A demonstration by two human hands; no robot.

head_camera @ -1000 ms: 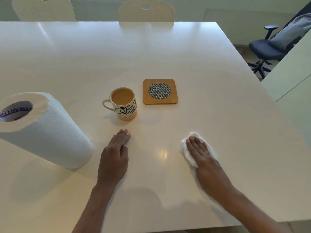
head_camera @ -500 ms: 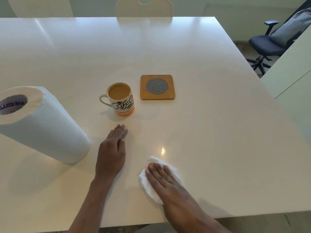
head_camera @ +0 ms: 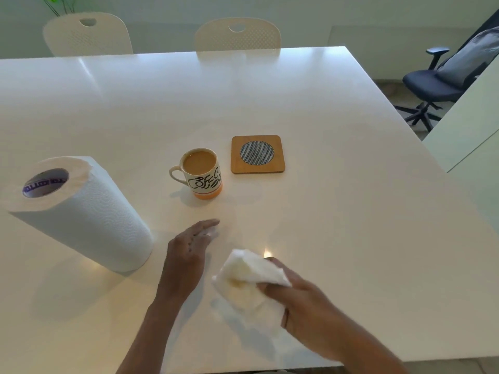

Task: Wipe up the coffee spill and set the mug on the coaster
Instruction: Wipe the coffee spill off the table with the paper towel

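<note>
**Towel lifted, mug not yet moved**

The right hand [head_camera: 302, 300] grips a crumpled paper towel [head_camera: 248, 282] near the table's [head_camera: 351, 211] near edge, fingers closed around it; the wad shows a faint tan stain on its underside and appears raised or tilted off the surface. The left hand [head_camera: 189, 252] hangs flat and relaxed, fingers extended toward the far side, grasping nothing. The coffee mug [head_camera: 202, 174], nearly full, stands upright on the bare table just left of the wooden coaster [head_camera: 258, 154], close but apart from it, handle pointing left. A paper towel roll [head_camera: 81, 211] stands at the left.

No clear puddle shows on the tabletop, so the wiping looks finished or nearly so. The next move probably calls for the free left hand to reach the handle, lift the mug level to avoid slopping, and set it centred on the coaster's mesh disc.
</note>
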